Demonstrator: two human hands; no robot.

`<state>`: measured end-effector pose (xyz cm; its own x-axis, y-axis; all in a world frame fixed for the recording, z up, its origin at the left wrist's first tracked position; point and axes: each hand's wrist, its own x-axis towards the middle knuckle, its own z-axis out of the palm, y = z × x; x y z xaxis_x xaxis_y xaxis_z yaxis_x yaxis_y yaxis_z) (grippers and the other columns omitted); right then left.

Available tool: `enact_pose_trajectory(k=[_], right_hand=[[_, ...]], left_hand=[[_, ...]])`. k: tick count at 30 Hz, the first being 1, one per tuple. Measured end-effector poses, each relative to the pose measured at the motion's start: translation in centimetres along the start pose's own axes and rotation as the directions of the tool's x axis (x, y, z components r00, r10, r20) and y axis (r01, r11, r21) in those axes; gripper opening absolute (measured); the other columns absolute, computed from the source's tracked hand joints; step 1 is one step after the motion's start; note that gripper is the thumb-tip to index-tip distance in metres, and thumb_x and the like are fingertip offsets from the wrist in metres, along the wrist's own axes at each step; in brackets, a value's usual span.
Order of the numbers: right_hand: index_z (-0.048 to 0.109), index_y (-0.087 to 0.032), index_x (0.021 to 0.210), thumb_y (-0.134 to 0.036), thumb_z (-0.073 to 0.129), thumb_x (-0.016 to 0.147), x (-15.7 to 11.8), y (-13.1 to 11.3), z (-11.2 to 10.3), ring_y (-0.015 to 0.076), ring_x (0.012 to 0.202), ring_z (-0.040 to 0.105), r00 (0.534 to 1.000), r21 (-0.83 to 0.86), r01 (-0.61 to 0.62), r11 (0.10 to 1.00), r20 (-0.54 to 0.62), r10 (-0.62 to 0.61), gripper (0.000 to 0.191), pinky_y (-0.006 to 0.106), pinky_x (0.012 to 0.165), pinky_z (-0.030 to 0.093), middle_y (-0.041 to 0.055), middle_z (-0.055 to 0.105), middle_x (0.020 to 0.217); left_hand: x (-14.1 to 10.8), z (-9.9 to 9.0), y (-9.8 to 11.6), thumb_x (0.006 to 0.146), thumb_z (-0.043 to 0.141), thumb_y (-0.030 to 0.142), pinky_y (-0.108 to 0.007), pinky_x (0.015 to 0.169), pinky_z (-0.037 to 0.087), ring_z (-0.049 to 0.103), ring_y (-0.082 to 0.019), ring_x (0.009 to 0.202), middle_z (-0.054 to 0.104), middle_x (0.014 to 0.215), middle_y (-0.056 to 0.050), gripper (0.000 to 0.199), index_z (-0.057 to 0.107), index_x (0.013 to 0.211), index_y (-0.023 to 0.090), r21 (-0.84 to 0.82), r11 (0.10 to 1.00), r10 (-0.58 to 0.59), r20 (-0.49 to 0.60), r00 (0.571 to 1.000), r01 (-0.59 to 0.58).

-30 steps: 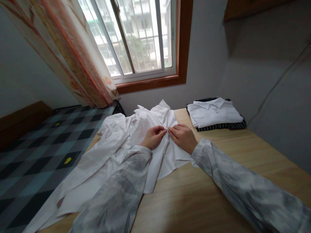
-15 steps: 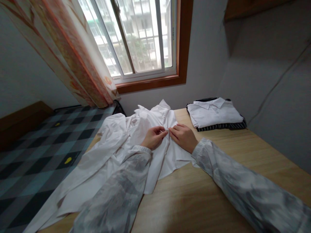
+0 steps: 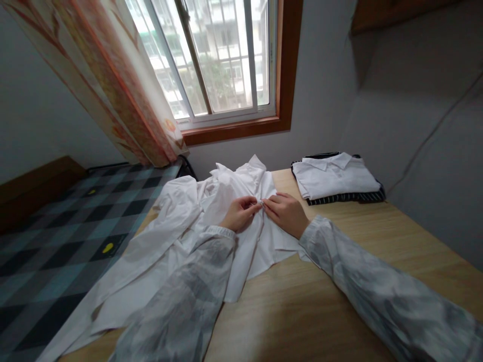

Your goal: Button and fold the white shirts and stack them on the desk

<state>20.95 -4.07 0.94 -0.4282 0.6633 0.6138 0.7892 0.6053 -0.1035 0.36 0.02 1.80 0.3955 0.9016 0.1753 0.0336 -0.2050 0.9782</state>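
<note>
A white shirt (image 3: 181,211) lies spread and rumpled over the table, one long sleeve trailing toward the lower left. My left hand (image 3: 240,213) pinches the shirt's front edge between thumb and fingers. Close against it, my right hand (image 3: 286,213) is closed on the same edge from the other side, the fingertips almost meeting. The small spot between the fingertips is too fine to make out. Below the hands the front edge runs down toward the hem.
On the wooden table (image 3: 339,281), a folded white shirt (image 3: 335,176) rests on dark striped clothing (image 3: 347,196) at the back right. A bed with a checked cover (image 3: 49,256) stands left. A window (image 3: 222,65) and patterned curtain (image 3: 132,100) are behind.
Both hands stay pinched on the shirt's front edge in almost the same place. The whole view has shifted very slightly.
</note>
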Motion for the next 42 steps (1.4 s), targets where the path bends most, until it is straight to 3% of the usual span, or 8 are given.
enact_pose_trajectory(k=[7, 13, 19, 26, 30, 33, 37, 42], right_hand=[[0.082, -0.022, 0.106, -0.027, 0.059, 0.110, -0.2, 0.3, 0.0, 0.0220, 0.093, 0.071, 1.000, 0.014, -0.027, 1.000, -0.001, 0.027, 0.023, 0.039, 0.111, 0.046, 0.0060, 0.080, 0.096], [0.082, -0.022, 0.110, -0.027, 0.062, 0.108, -0.2, 0.2, 0.1, 0.0220, 0.092, 0.072, 0.999, 0.054, -0.038, 0.998, -0.012, 0.039, 0.021, 0.039, 0.110, 0.045, 0.0054, 0.081, 0.097], [0.080, -0.022, 0.100, -0.031, 0.054, 0.113, -0.3, 0.3, 0.7, 0.0217, 0.092, 0.071, 0.987, 0.147, -0.160, 0.976, -0.005, 0.162, 0.030, 0.034, 0.094, 0.049, 0.0059, 0.079, 0.093], [0.076, -0.021, 0.130, -0.030, 0.060, 0.109, -0.4, 0.9, -0.3, 0.0240, 0.112, 0.071, 0.970, 0.159, -0.200, 0.967, 0.168, 0.173, 0.027, 0.033, 0.098, 0.053, 0.0098, 0.078, 0.118], [0.065, -0.019, 0.151, -0.040, 0.059, 0.108, -0.4, 1.4, -1.1, 0.0292, 0.127, 0.068, 0.950, 0.082, -0.105, 0.991, 0.302, 0.076, 0.048, 0.040, 0.110, 0.052, 0.0149, 0.073, 0.138], [0.058, -0.019, 0.159, -0.038, 0.052, 0.111, -0.7, 2.3, -0.7, 0.0305, 0.142, 0.062, 0.936, 0.070, -0.119, 0.990, 0.340, 0.088, 0.053, 0.045, 0.121, 0.047, 0.0150, 0.063, 0.157], [0.050, -0.015, 0.166, -0.043, 0.049, 0.112, -1.1, 3.3, 0.2, 0.0322, 0.159, 0.046, 0.921, 0.052, -0.144, 0.988, 0.373, 0.114, 0.061, 0.050, 0.131, 0.036, 0.0159, 0.050, 0.170], [0.058, -0.013, 0.155, -0.046, 0.060, 0.106, -0.5, 2.8, -1.0, 0.0325, 0.147, 0.058, 0.917, 0.042, -0.167, 0.985, 0.375, 0.140, 0.060, 0.044, 0.123, 0.044, 0.0190, 0.062, 0.158]], left_hand=[[-0.2, 0.3, 0.1, 0.077, 0.089, 0.062, -0.027, 0.064, 0.041, 0.053, -0.013, 0.066, 0.064, 0.069, 0.000, 0.049, 0.073, 0.077, 0.016, 0.075, 0.997, 0.019, 0.010, 1.000, -0.019], [0.0, 0.1, -0.5, 0.077, 0.088, 0.059, -0.026, 0.064, 0.041, 0.051, -0.013, 0.067, 0.060, 0.068, 0.001, 0.046, 0.072, 0.075, 0.016, -0.011, 1.000, -0.003, -0.018, 1.000, 0.002], [0.2, -0.2, -0.7, 0.076, 0.088, 0.058, -0.027, 0.067, 0.042, 0.053, -0.014, 0.070, 0.063, 0.072, 0.001, 0.044, 0.073, 0.078, 0.016, -0.031, 0.999, -0.024, -0.031, 0.999, 0.023], [0.3, -0.5, -0.7, 0.092, 0.070, 0.053, -0.028, 0.070, 0.045, 0.056, -0.016, 0.073, 0.066, 0.074, 0.000, 0.038, 0.072, 0.082, 0.017, 0.285, 0.956, 0.093, -0.098, 0.991, -0.061], [0.3, -2.2, 0.9, 0.094, 0.065, 0.057, -0.030, 0.073, 0.047, 0.059, -0.018, 0.075, 0.070, 0.080, -0.002, 0.042, 0.074, 0.087, 0.017, 0.510, 0.857, 0.022, 0.098, 0.995, -0.069], [-0.2, -3.5, 3.1, 0.079, 0.081, 0.067, -0.031, 0.076, 0.048, 0.063, -0.020, 0.081, 0.074, 0.092, -0.003, 0.053, 0.076, 0.102, 0.020, 0.660, 0.747, -0.073, 0.199, 0.977, -0.079], [-1.2, -3.0, 5.7, 0.064, 0.092, 0.071, -0.034, 0.078, 0.047, 0.067, -0.025, 0.085, 0.077, 0.102, -0.007, 0.069, 0.074, 0.107, 0.020, 0.836, 0.543, -0.129, 0.180, 0.975, -0.082], [-2.0, -0.2, 6.2, 0.077, 0.084, 0.048, -0.037, 0.077, 0.043, 0.067, -0.027, 0.081, 0.076, 0.094, -0.010, 0.034, 0.075, 0.092, 0.019, 0.952, 0.301, -0.127, 0.095, 0.987, -0.053]])
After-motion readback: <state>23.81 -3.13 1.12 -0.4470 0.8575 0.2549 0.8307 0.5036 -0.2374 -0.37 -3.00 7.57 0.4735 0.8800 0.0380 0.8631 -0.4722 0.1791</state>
